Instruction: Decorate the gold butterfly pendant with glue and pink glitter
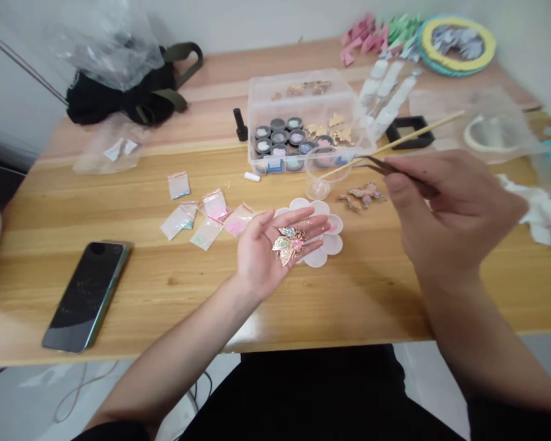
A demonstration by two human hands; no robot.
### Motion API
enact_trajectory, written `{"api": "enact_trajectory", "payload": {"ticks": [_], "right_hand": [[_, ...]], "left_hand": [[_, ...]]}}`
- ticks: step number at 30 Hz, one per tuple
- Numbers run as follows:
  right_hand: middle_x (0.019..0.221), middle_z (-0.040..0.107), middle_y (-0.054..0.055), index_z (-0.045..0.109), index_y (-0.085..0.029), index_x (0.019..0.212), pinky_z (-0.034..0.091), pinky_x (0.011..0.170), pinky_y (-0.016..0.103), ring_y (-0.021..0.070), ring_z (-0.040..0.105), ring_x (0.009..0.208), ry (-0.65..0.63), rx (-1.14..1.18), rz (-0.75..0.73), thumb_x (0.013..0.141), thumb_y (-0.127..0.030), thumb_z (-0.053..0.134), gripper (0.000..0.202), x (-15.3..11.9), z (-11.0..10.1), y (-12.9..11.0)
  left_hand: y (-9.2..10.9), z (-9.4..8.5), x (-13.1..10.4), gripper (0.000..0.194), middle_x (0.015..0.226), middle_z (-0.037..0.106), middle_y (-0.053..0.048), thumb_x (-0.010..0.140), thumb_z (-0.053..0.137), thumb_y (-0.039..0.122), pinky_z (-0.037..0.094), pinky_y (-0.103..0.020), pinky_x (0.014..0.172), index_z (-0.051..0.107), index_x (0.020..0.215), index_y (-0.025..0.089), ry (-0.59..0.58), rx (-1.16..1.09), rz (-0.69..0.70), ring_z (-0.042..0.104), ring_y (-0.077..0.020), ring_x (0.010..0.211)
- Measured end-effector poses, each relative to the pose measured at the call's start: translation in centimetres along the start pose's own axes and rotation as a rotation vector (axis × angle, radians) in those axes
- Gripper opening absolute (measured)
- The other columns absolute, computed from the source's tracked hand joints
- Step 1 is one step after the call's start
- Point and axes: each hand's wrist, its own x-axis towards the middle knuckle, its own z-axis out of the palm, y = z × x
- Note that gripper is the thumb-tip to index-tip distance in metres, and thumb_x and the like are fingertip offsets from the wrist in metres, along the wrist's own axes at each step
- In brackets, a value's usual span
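Note:
On the upturned palm of my left hand (269, 251) lies a gold insect-shaped ornament (289, 245) with blue, green and pink parts; the fingers are stretched out. My right hand (450, 208), raised at the right, is closed around dark tweezers (376, 164). Beneath my left fingers is a white flower-shaped palette (333, 243). A thin wooden stick (417, 133) leans across a clear cup (319, 188) just beyond the tweezers' tips. Colourful butterfly pieces (368, 194) rest on the table between the hands.
A clear plastic box (257, 125) holds small round pots and gold pieces. Small sachets (179, 220) lie left of my left hand, with a phone (86, 297) nearer the front edge. White bottles (390, 98) and a black frame (411, 130) are behind my right hand.

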Motion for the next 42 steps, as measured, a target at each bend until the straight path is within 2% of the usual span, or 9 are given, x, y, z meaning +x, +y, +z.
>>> {"api": "enact_trajectory", "payload": {"ticks": [3, 7, 11, 15, 24, 30, 32, 37, 42], "right_hand": [[0.088, 0.079, 0.005, 0.078, -0.026, 0.111, 0.051, 0.058, 0.029, 0.0161, 0.069, 0.071, 0.018, 0.056, 0.048, 0.089, -0.013, 0.068, 0.027, -0.3, 0.3, 0.4], [0.078, 0.075, 0.000, 0.078, -0.025, 0.105, 0.052, 0.060, 0.027, 0.0139, 0.068, 0.068, -0.028, 0.060, 0.122, 0.095, -0.023, 0.064, 0.018, -0.5, 0.8, 0.9], [0.080, 0.074, 0.000, 0.076, -0.024, 0.093, 0.054, 0.068, 0.029, 0.0157, 0.070, 0.076, -0.156, 0.056, 0.230, 0.101, -0.033, 0.052, 0.027, -0.5, 1.0, 0.7], [0.077, 0.071, 0.003, 0.074, -0.024, 0.080, 0.052, 0.075, 0.034, 0.0193, 0.068, 0.081, -0.246, 0.031, 0.270, 0.098, -0.032, 0.054, 0.027, -0.4, 1.0, 0.6], [0.080, 0.073, 0.003, 0.075, -0.022, 0.086, 0.047, 0.063, 0.033, 0.0173, 0.064, 0.068, -0.357, 0.120, 0.398, 0.091, -0.029, 0.061, 0.016, -0.4, 1.3, 0.5], [0.087, 0.074, 0.003, 0.078, -0.021, 0.093, 0.044, 0.062, 0.031, 0.0151, 0.061, 0.069, -0.440, 0.137, 0.347, 0.087, -0.032, 0.065, 0.018, -0.4, 1.2, 0.4], [0.088, 0.075, 0.003, 0.078, -0.020, 0.101, 0.044, 0.064, 0.031, 0.0150, 0.061, 0.069, -0.517, 0.141, 0.321, 0.084, -0.035, 0.072, 0.024, -0.4, 1.0, 0.4], [0.100, 0.078, 0.003, 0.075, -0.021, 0.111, 0.046, 0.072, 0.032, 0.0190, 0.067, 0.082, -0.843, 0.152, 0.207, 0.079, -0.035, 0.077, 0.035, -0.3, 0.8, -0.1], [0.110, 0.079, 0.002, 0.071, -0.026, 0.121, 0.044, 0.076, 0.032, 0.0236, 0.070, 0.099, -1.026, -0.017, 0.204, 0.082, -0.032, 0.074, 0.040, -0.5, 1.6, -2.0]], "left_hand": [[0.0, 0.0, 0.1, 0.050, 0.099, 0.078, -0.018, 0.095, 0.037, 0.040, 0.052, -0.042, 0.102, 0.077, 0.089, 0.009, 0.032, 0.034, 0.039, 0.073, -0.0291, 0.107], [-0.4, 0.0, 0.2, 0.047, 0.102, 0.079, -0.016, 0.095, 0.039, 0.040, 0.055, -0.038, 0.098, 0.075, 0.093, 0.008, 0.018, 0.074, 0.099, 0.075, -0.0257, 0.098], [-0.7, -0.2, 0.3, 0.050, 0.119, 0.074, -0.019, 0.093, 0.043, 0.042, 0.048, -0.046, 0.111, 0.068, 0.116, 0.005, -0.004, 0.106, 0.130, 0.068, -0.0309, 0.120], [-0.7, -0.3, 0.4, 0.057, 0.131, 0.068, -0.023, 0.094, 0.043, 0.040, 0.044, -0.051, 0.115, 0.056, 0.135, 0.003, -0.009, 0.122, 0.158, 0.061, -0.0338, 0.131], [-0.6, 0.0, 0.3, 0.054, 0.126, 0.070, -0.019, 0.096, 0.041, 0.039, 0.048, -0.048, 0.112, 0.052, 0.139, 0.008, 0.019, 0.080, 0.130, 0.063, -0.0313, 0.130], [-0.5, 0.1, 0.1, 0.060, 0.132, 0.067, -0.020, 0.096, 0.040, 0.038, 0.049, -0.046, 0.110, 0.044, 0.147, 0.007, 0.035, 0.071, 0.111, 0.067, -0.0300, 0.123], [-0.5, 0.1, 0.1, 0.060, 0.130, 0.068, -0.020, 0.097, 0.039, 0.038, 0.051, -0.045, 0.108, 0.043, 0.148, 0.007, 0.032, 0.077, 0.116, 0.068, -0.0292, 0.120], [-0.4, 0.3, 0.0, 0.058, 0.122, 0.072, -0.017, 0.098, 0.036, 0.038, 0.054, -0.044, 0.102, 0.046, 0.146, 0.008, 0.031, 0.093, 0.101, 0.068, -0.0297, 0.121], [-0.6, 0.7, -0.1, 0.056, 0.119, 0.073, -0.017, 0.097, 0.035, 0.035, 0.057, -0.045, 0.096, 0.049, 0.143, 0.006, 0.015, 0.113, 0.134, 0.068, -0.0315, 0.120]]}}
